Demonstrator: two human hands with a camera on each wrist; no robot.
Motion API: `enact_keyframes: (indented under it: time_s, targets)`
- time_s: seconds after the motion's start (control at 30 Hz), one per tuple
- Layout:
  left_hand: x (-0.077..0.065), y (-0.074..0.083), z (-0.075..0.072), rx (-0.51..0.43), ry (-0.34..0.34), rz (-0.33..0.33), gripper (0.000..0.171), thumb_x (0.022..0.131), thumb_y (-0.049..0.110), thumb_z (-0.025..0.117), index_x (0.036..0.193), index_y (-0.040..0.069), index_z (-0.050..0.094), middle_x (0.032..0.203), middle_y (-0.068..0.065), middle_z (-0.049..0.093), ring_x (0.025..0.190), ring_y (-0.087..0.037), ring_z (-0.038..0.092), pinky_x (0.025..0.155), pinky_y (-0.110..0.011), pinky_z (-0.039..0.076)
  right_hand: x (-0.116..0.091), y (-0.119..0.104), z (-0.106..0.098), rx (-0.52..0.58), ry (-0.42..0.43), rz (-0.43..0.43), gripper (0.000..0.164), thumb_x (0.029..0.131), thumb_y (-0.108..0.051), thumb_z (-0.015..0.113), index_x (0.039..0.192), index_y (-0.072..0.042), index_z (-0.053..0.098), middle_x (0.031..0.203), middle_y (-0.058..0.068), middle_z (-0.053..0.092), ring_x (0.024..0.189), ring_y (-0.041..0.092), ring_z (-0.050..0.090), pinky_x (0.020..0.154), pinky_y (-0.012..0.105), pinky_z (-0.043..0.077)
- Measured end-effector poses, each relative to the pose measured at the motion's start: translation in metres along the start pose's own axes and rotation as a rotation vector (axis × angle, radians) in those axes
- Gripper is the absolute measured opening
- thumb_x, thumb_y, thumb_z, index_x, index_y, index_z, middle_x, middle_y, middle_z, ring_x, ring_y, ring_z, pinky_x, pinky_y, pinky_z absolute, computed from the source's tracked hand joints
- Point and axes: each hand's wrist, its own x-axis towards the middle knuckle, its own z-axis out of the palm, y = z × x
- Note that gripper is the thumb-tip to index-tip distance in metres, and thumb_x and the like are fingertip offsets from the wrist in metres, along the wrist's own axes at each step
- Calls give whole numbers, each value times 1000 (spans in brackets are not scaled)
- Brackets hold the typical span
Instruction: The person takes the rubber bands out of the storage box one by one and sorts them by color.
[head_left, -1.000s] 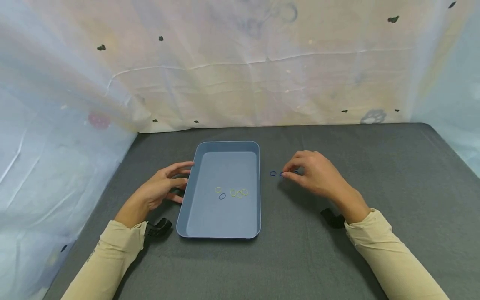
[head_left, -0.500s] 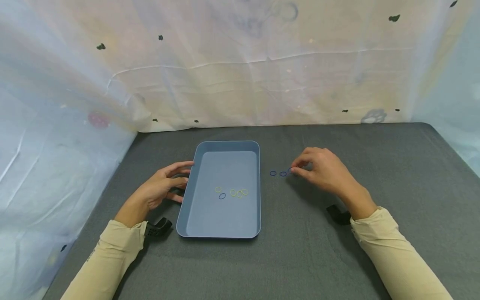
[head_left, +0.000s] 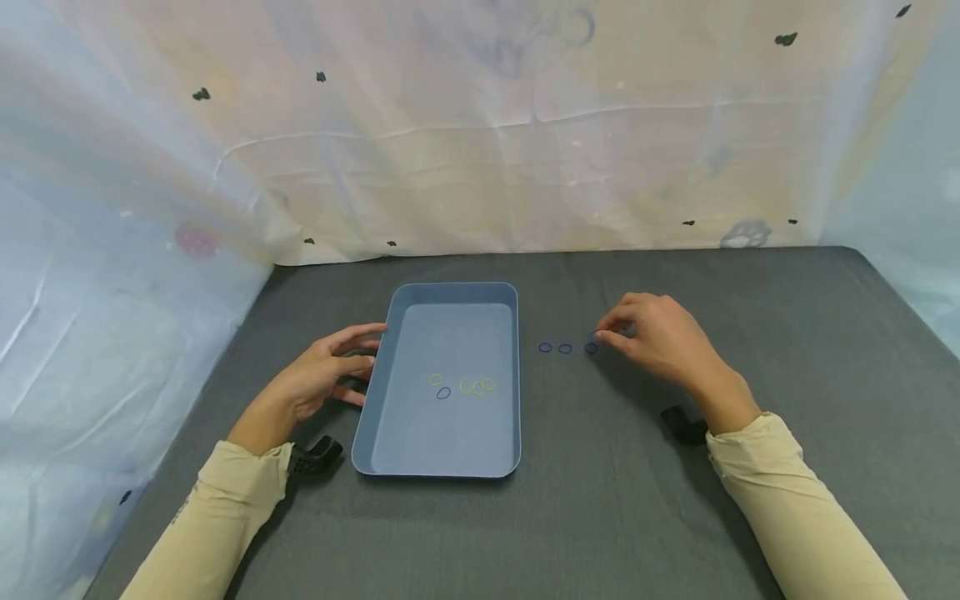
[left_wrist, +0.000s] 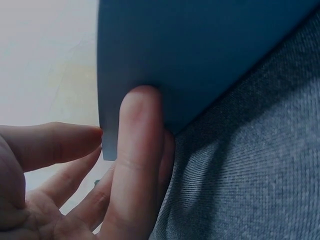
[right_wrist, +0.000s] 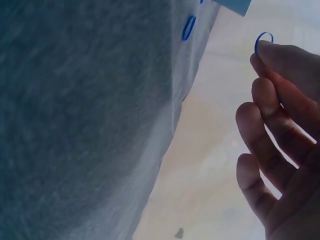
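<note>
My right hand (head_left: 660, 337) pinches a small blue rubber band (right_wrist: 263, 36) between thumb and index finger, and the band stands up from the fingertips. In the head view, three more blue rubber bands lie in a row on the cloth: one (head_left: 545, 347) nearest the tray, a middle one (head_left: 565, 349), and a third (head_left: 591, 348) just below the pinching fingertips. My left hand (head_left: 315, 379) rests its extended fingers against the left side of the blue-grey tray (head_left: 510, 433). Inside the tray are several yellow rubber bands (head_left: 466, 387) and one dark blue rubber band (head_left: 444, 392).
A dark grey cloth (head_left: 600, 517) covers the table. Pale printed sheeting (head_left: 480, 183) hangs behind it and along both sides. Each wrist carries a black strap mount, such as the left mount (head_left: 318, 455).
My right hand has moved to the right and slightly back, pinching a blue rubber band. The third band on the cloth has come into view beneath it. My left hand and the tray stay put.
</note>
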Motion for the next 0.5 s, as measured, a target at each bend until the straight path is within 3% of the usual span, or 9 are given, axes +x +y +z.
enact_keyframes:
  time_s: [0.27,0.5]
  targets:
    - [0,3,1,1,6,0,61,102,15,57,157,19,32,158,-19,32,110,-26,63,77,-47,62,-1,9,-1,-9,-55,110,12,91,-26,73,97,-17,79,95,1,71,82,19,64,72,42,51]
    - [0,1,1,-2,9,3,61,101,15,58,157,19,32,158,-19,33,108,-24,63,75,-45,62,-2,14,0,6,-67,133,14,91,-26,73,98,-14,79,95,3,72,84,20,66,74,45,53]
